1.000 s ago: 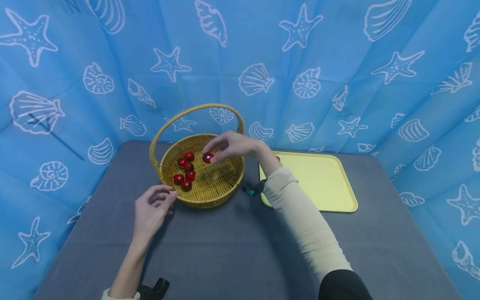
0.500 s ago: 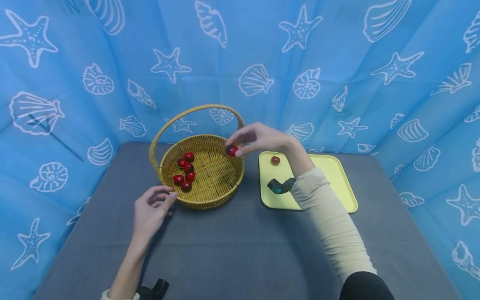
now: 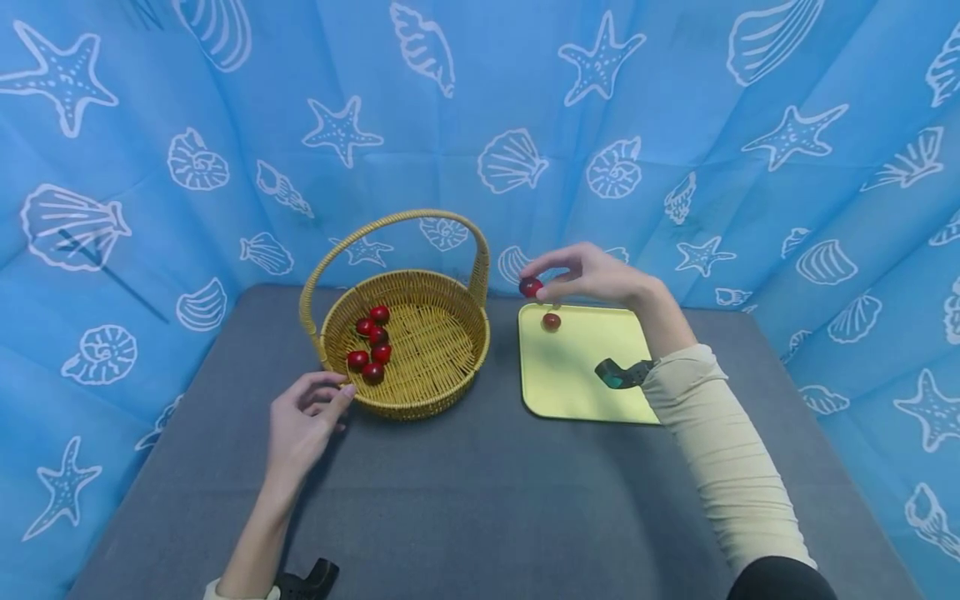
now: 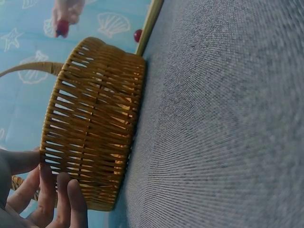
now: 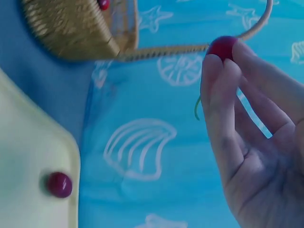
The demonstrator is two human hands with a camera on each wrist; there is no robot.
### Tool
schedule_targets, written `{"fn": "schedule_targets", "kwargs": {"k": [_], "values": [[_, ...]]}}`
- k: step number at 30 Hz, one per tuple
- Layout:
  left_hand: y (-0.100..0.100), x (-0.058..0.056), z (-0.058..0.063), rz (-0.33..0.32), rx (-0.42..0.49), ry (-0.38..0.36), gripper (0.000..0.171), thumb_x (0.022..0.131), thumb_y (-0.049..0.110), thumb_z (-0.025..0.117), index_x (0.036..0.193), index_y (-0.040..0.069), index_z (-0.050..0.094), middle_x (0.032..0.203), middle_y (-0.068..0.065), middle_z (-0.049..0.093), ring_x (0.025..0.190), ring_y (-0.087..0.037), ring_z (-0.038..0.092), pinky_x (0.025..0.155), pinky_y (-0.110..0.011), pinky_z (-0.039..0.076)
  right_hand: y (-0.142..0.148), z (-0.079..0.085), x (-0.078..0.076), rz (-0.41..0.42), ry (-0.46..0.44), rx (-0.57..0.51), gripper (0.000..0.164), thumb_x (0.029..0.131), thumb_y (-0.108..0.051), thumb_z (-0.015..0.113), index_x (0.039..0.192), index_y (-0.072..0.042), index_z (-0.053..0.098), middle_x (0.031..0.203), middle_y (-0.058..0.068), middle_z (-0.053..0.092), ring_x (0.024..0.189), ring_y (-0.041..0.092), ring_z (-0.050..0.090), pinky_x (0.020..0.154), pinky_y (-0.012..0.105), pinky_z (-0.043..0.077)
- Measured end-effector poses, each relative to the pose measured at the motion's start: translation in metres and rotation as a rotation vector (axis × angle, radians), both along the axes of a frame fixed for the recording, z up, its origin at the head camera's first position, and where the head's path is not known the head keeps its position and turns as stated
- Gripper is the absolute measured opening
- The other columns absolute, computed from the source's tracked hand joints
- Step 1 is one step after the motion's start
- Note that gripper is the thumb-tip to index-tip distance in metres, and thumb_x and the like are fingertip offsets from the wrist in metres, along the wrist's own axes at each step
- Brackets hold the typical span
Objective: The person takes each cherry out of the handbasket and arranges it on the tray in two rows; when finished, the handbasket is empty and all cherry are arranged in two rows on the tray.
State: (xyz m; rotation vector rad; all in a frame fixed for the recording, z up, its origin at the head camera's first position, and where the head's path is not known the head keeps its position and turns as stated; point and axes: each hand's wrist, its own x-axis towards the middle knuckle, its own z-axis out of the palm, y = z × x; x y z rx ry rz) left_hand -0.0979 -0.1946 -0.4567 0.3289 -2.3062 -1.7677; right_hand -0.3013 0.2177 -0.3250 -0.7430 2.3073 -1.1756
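Head view: the right hand is hovering over the far left corner of a smooth, pale yellow tray with rounded corners, and its fingertips are pinching a small, glossy red cherry. A second cherry on the tray is lying just below it, in that same corner. To the left, a round woven wicker basket with a tall arched handle is sitting on the grey, felt-like tabletop. Five or six dark red cherries in the basket are clustering toward its left side. The left hand is resting at the basket's near rim with its fingers loosely bent, their tips touching the weave. Blue cloth printed with white shells and starfish is hanging creased behind the table.

Left wrist view: the fingers are lying close together against the basket's ribbed side wall, where upright canes are showing open slots between them. The tabletop is showing a fine, grainy weave. Far off, the right hand is appearing blurred with the red cherry at its fingertips, and the tray cherry is sitting at the tray's edge.

Right wrist view: thumb and fingers are clamping together on the round cherry, with a thin green stem curling beneath. Below, the other cherry is resting on the tray's matte surface near its rounded corner, and the basket is appearing blurred at the top.
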Motion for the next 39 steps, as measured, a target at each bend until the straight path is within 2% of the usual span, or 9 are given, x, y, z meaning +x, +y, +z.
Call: {"fn": "schedule_targets", "kwargs": {"k": [4,8,12,16,20,25,29,35,39], "values": [[0.001,0.0,0.0,0.001,0.001,0.022,0.028,0.099,0.024,0.084,0.12,0.007,0.075,0.089,-0.006,0.076,0.072,-0.013,0.076,0.063,-0.032,0.067,0.019,-0.007,0.001,-0.055,0.03,0.03,0.042,0.099,-0.019,0.082,0.14,-0.017,0.073,0.155,0.006,0.066,0.129,0.019,0.072,0.117,0.038,0.054],[0.001,0.0,0.0,0.003,-0.019,0.028,0.029,0.099,0.023,0.083,0.121,0.007,0.074,0.092,-0.012,0.078,0.073,-0.011,0.075,0.063,-0.03,0.067,0.035,-0.014,0.004,-0.103,0.02,0.011,0.042,0.1,-0.016,0.08,0.141,-0.013,0.072,0.149,0.01,0.067,0.117,0.018,0.077,0.104,0.029,0.062],[0.001,0.0,-0.001,0.009,-0.028,0.026,0.029,0.099,0.024,0.083,0.121,0.008,0.074,0.095,-0.015,0.078,0.074,-0.011,0.075,0.063,-0.029,0.066,0.049,-0.023,0.006,-0.154,-0.005,-0.016,0.043,0.099,-0.014,0.081,0.14,-0.01,0.071,0.142,0.014,0.07,0.1,0.02,0.08,0.094,0.033,0.067],[0.002,0.0,-0.001,0.015,-0.031,0.017,0.029,0.099,0.025,0.083,0.122,0.009,0.074,0.095,-0.015,0.077,0.074,-0.011,0.075,0.063,-0.03,0.067,0.059,-0.032,0.008,-0.225,-0.002,-0.013,0.043,0.097,-0.017,0.083,0.139,-0.01,0.071,0.14,0.016,0.071,0.097,0.018,0.078,0.087,0.038,0.067],[0.002,0.0,-0.001,0.017,-0.027,0.013,0.029,0.099,0.024,0.083,0.121,0.008,0.074,0.096,-0.016,0.077,0.074,-0.012,0.075,0.063,-0.031,0.067,0.066,-0.04,0.012,-0.292,0.003,-0.021,0.044,0.099,-0.02,0.083,0.138,-0.005,0.07,0.145,0.018,0.066,0.098,0.009,0.079,0.081,0.037,0.065],[0.002,0.001,0.0,0.011,-0.026,0.007,0.029,0.1,0.025,0.082,0.122,0.008,0.074,0.094,-0.012,0.076,0.075,-0.012,0.075,0.064,-0.03,0.067,0.075,-0.05,0.013,-0.335,0.021,-0.021,0.047,0.101,-0.024,0.081,0.142,-0.005,0.068,0.157,0.015,0.058,0.102,0.003,0.079,0.086,0.036,0.067],[0.002,0.0,0.0,0.006,-0.026,0.008,0.03,0.1,0.026,0.082,0.122,0.008,0.074,0.093,-0.011,0.076,0.075,-0.012,0.075,0.064,-0.029,0.067,0.081,-0.059,0.013,-0.344,0.028,-0.024,0.049,0.102,-0.019,0.079,0.146,-0.002,0.065,0.161,0.019,0.056,0.103,0.003,0.08,0.089,0.037,0.068],[0.003,0.0,0.0,0.01,-0.031,0.022,0.029,0.1,0.024,0.082,0.121,0.008,0.074,0.093,-0.011,0.076,0.075,-0.012,0.075,0.063,-0.027,0.066,0.087,-0.071,0.014,-0.329,0.028,0.023,0.048,0.102,-0.012,0.076,0.145,0.004,0.063,0.151,0.031,0.061,0.1,0.004,0.08,0.09,0.041,0.069],[0.003,0.0,-0.001,0.012,-0.032,0.029,0.028,0.1,0.024,0.082,0.121,0.008,0.074,0.094,-0.011,0.076,0.075,-0.012,0.075,0.062,-0.027,0.066,0.09,-0.079,0.013,-0.344,0.011,0.043,0.048,0.102,-0.013,0.075,0.147,0.001,0.063,0.146,0.032,0.066,0.102,0.016,0.083,0.094,0.047,0.068]]}}
